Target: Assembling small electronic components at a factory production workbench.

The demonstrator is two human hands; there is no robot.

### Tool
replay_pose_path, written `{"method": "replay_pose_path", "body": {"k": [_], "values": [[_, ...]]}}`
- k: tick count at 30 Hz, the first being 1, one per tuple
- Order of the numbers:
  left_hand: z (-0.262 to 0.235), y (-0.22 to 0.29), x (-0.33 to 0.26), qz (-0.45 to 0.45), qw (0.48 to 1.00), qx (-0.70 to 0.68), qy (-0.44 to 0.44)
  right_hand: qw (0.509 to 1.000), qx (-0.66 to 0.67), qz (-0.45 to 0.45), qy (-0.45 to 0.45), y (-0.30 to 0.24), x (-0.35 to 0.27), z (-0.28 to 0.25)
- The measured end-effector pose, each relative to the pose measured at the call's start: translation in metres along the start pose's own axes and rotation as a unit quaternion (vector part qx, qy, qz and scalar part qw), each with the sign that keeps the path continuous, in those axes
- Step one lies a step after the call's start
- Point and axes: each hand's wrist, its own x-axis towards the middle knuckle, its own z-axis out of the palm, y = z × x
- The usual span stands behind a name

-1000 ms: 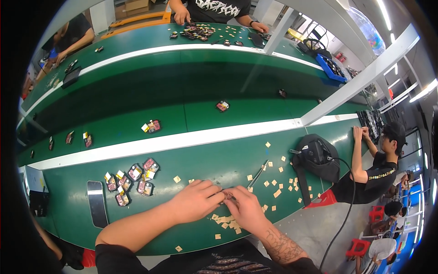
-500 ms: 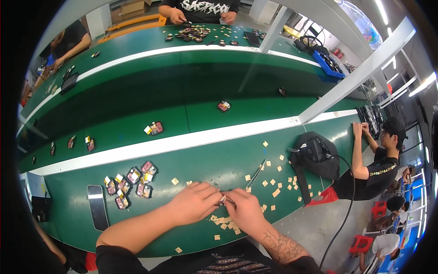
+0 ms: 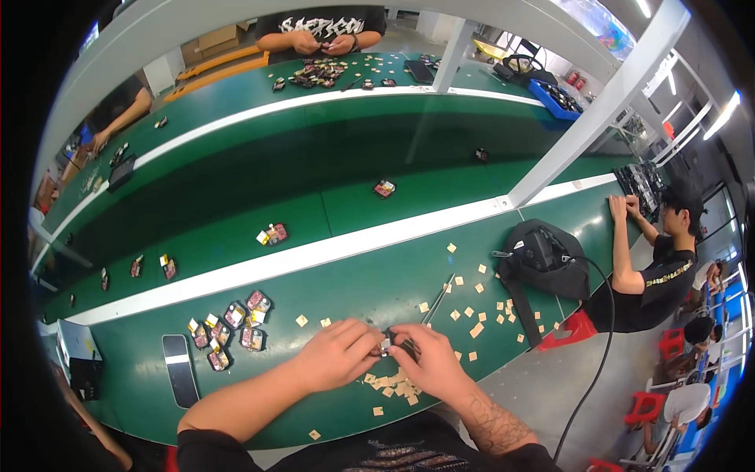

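In front of me, my left hand point(image 3: 340, 354) and my right hand point(image 3: 431, 360) meet at a small dark part with a pale, shiny face point(image 3: 385, 345). My left fingers are closed round one side of it, while the right thumb and fingertips pinch the other. Most of the part is hidden by my fingers, so its exact kind is unclear. Below the hands lies a heap of small beige squares point(image 3: 395, 387). A pair of tweezers point(image 3: 442, 293) rests just beyond my right hand. Left of my left hand sit several small black-cased modules point(image 3: 252, 339) with pink and yellow faces.
A phone point(image 3: 180, 371) lies at the left. At the right are a black bag point(image 3: 544, 263) and a dark cable point(image 3: 605, 346). Beyond the white rail point(image 3: 314, 256), a green conveyor point(image 3: 338, 208) carries several modules. A slanted white post point(image 3: 582, 118) rises at right; co-workers sit around.
My view has tilted and shifted slightly. The right fingers have lifted a little around the small part, exposing its pale face. Across the conveyor, a co-worker's hands have come together.
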Motion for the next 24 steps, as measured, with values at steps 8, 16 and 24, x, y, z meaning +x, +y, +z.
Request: {"method": "replay_pose_path", "body": {"k": [8,16,24], "values": [[0.002,0.007,0.021,-0.186,0.938,-0.292,0.008,0.983,0.167,0.062,0.037,0.011,-0.002,0.005],[-0.006,-0.001,0.056,-0.162,0.94,-0.29,-0.073,0.975,0.182,0.051,0.118,0.011,0.002,-0.002],[-0.047,-0.096,0.106,-0.232,0.959,0.126,0.099,0.987,0.075,-0.006,0.143,0.024,-0.013,-0.019]]}}
